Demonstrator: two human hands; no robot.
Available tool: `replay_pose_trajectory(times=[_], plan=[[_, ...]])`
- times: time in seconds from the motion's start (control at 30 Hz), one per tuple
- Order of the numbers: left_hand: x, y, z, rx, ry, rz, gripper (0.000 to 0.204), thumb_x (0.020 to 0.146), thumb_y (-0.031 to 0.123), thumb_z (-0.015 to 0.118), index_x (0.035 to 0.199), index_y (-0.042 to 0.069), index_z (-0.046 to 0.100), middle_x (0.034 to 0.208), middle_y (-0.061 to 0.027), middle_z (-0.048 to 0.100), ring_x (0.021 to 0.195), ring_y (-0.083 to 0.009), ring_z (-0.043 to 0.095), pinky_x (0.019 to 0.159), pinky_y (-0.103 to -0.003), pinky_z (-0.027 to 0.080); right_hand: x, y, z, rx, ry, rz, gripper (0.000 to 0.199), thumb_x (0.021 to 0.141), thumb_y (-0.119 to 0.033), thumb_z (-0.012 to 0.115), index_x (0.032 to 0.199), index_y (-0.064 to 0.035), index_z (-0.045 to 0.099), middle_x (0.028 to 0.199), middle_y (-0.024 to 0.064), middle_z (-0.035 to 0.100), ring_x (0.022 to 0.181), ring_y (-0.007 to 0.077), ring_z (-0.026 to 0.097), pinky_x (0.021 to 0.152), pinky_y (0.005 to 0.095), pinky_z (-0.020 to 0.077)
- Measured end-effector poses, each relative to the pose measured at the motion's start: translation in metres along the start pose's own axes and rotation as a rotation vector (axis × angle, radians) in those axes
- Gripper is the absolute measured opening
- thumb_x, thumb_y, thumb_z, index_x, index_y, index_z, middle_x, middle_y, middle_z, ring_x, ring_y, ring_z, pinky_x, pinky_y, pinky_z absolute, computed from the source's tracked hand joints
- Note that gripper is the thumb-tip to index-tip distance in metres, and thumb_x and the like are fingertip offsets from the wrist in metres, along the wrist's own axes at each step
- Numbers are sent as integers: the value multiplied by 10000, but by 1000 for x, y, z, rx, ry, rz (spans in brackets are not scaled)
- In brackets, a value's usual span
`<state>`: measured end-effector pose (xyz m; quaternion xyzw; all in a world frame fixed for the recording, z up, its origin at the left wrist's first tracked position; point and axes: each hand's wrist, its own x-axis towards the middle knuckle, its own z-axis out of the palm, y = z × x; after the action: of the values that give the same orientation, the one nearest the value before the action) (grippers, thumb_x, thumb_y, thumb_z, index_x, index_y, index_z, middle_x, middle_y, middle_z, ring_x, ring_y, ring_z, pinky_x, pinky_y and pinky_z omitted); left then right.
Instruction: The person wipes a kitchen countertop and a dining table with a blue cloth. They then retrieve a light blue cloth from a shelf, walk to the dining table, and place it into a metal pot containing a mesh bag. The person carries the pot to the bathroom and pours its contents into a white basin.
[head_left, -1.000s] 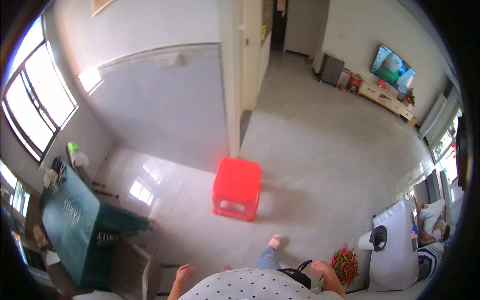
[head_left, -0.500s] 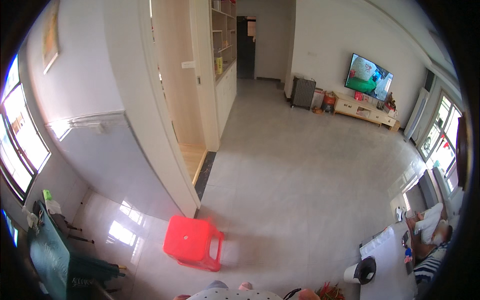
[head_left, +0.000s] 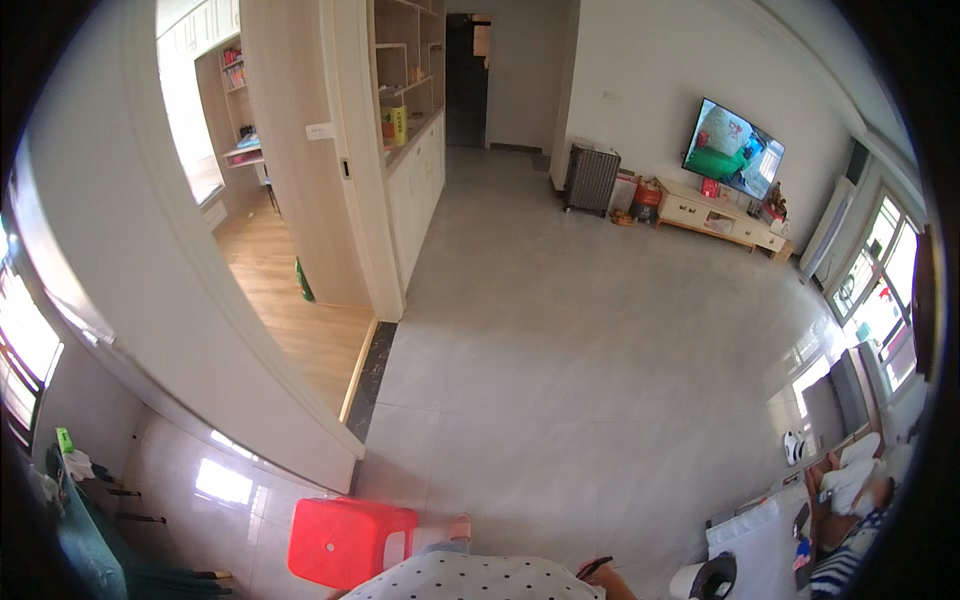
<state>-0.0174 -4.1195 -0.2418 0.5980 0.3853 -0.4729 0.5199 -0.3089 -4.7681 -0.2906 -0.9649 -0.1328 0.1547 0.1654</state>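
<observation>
Along the lower edge of the head view, the right hand point(head_left: 614, 584) shows only partly beside a dark strap point(head_left: 594, 567) (whether its grip is spread or pressed together, I cannot tell); the left hand's grip is out of sight. On the grey floor point(head_left: 560, 400), near the white wall's point(head_left: 150, 250) bottom corner, a red stool point(head_left: 338, 541) stands, partly behind the dotted shirt point(head_left: 480, 580).

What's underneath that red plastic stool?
Through the side opening of the stool, a patch of grey floor shows. The seat hides most of the rest, and the spotted shirt overlaps one corner.
</observation>
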Motion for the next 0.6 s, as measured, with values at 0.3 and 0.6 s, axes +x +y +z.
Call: replay_pose_trajectory(times=[0.3, 0.6], plan=[[67, 288, 150, 5, -69, 418, 215, 842, 191, 563, 1016, 64, 559, 914, -100, 619, 815, -240, 620, 574, -379, 491, 122, 91, -129, 1416, 35, 1278, 215, 749, -245, 532, 675, -92, 664, 605, 73, 619, 465, 166, 565, 477, 297, 477], [104, 449, 301, -124, -134, 296, 316, 883, 228, 445, 1109, 17, 511, 963, -133, 604, 870, -319, 603, 748, -458, 486, 228, 313, -242, 1380, -53, 1195, 240, 750, -265, 524, 659, -89, 660, 575, 74, 609, 441, 170, 554, 469, 299, 474]])
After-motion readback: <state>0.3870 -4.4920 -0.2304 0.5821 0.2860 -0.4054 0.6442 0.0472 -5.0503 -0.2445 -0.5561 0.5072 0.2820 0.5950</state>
